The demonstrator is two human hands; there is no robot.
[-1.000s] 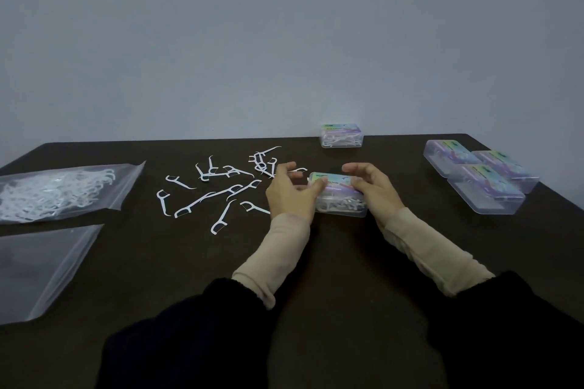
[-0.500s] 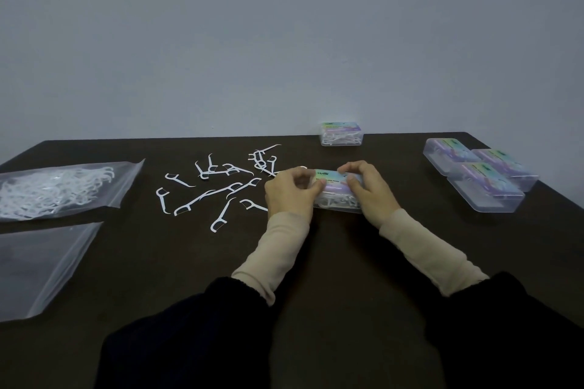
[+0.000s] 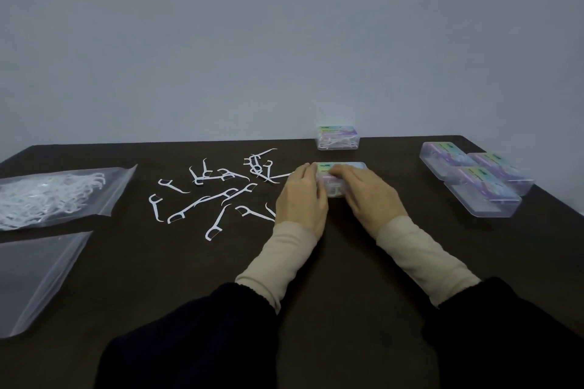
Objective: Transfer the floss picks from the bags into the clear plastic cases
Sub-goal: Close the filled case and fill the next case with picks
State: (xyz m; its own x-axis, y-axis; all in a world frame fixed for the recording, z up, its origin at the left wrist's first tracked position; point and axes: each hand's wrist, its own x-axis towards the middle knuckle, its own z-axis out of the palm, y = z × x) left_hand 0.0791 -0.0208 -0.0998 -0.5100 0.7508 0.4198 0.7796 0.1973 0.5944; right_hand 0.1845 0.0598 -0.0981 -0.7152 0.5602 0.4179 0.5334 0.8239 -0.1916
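While both hands bear down on the small clear plastic case with the pastel label (image 3: 343,178), the likeliest trouble I can see is a lid that does not close: white picks show through its near wall, and a stray handle caught at the rim would, I reckon, hold the lid up or make it spring back. A sideways shove could also send the case skidding on the dark brown table (image 3: 347,262) into the loose white floss picks (image 3: 215,193) scattered just to its left. The left hand (image 3: 300,199) rests against the case's left end, fingers laid fairly straight along it; the right hand (image 3: 363,189) lies flat over the lid, fingers stretched toward the left, pressing rather than clutching. So the case sits under and between the two palms, mostly hidden by them, with only its far edge and a bit of front wall showing. Farther back stands another filled clear case (image 3: 338,137), three clear cases (image 3: 474,178) cluster at the right, apparently empty, and a clear bag still full of picks (image 3: 53,196) lies at the far left above a flat empty bag (image 3: 34,275).
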